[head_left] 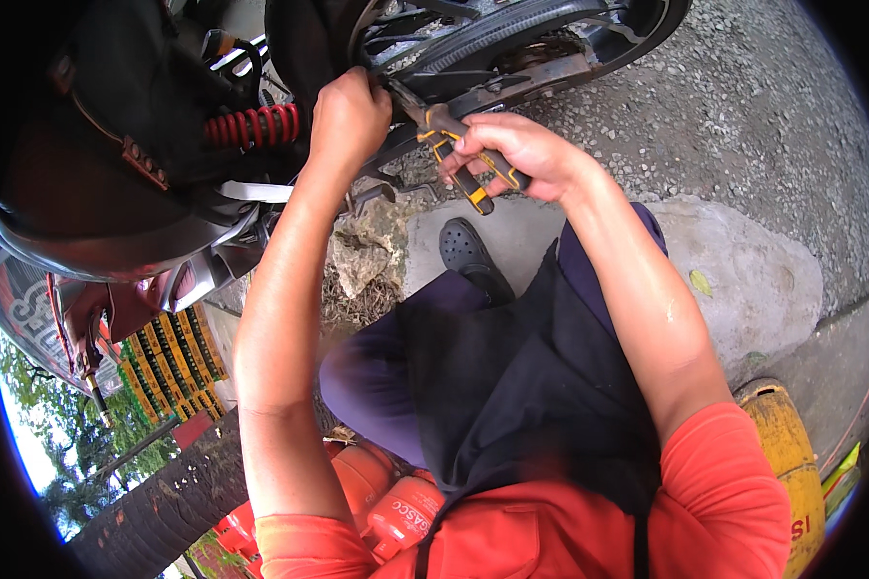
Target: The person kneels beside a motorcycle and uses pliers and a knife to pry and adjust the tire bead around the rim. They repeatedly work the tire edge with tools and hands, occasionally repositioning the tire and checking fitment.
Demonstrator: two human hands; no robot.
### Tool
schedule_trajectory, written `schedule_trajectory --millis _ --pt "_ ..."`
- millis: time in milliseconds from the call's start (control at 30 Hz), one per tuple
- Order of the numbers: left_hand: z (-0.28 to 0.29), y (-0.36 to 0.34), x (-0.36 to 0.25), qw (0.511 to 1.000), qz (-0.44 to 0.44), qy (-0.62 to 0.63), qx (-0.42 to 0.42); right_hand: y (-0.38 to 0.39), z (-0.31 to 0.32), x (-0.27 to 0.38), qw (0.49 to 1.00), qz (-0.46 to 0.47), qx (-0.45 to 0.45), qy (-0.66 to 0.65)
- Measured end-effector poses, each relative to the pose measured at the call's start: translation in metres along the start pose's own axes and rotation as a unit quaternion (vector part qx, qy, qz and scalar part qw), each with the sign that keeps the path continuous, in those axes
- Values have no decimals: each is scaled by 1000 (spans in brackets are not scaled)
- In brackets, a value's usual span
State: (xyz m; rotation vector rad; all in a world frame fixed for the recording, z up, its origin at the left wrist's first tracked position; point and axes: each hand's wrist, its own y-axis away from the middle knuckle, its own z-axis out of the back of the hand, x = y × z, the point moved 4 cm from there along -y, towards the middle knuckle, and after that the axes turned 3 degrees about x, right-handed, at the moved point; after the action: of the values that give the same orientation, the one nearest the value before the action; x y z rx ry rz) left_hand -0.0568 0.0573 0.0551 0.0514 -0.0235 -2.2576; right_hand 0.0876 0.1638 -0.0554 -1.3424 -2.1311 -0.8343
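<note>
My right hand (pixel 543 157) grips a pair of pliers (pixel 439 125) with black and yellow handles. The handles are spread apart, and the metal jaws point up and left towards the motorcycle (pixel 116 217). Beside the jaws, my left hand (pixel 351 118) is closed at the motorcycle, near the wheel (pixel 658 27). What its fingers hold is hidden behind the hand. A red coil spring (pixel 251 127) of the motorcycle shows just left of my left wrist.
A flat bar (pixel 536 82) runs along the wheel above my hands. Rough stones (pixel 372 241) and gravel (pixel 743 116) lie below and to the right. Red gas cylinders (pixel 401 511) stand at lower left, a yellow cylinder (pixel 787 463) at lower right. My shoe (pixel 465 249) rests on concrete.
</note>
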Motion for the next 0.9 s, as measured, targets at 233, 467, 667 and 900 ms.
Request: schedule_trajectory --millis 233,467,667,900 --pt "-1 5 1 996 -71 -48 -9 54 -16 48 792 107 -245 550" --pt "-3 4 -1 996 -65 -63 -18 35 -23 109 481 207 -182 832" --pt "2 7 4 993 -106 -41 -44 23 -36 135 403 159 -93 897" --pt "0 11 2 987 -136 -60 -57 22 -49 158 410 148 -26 900"
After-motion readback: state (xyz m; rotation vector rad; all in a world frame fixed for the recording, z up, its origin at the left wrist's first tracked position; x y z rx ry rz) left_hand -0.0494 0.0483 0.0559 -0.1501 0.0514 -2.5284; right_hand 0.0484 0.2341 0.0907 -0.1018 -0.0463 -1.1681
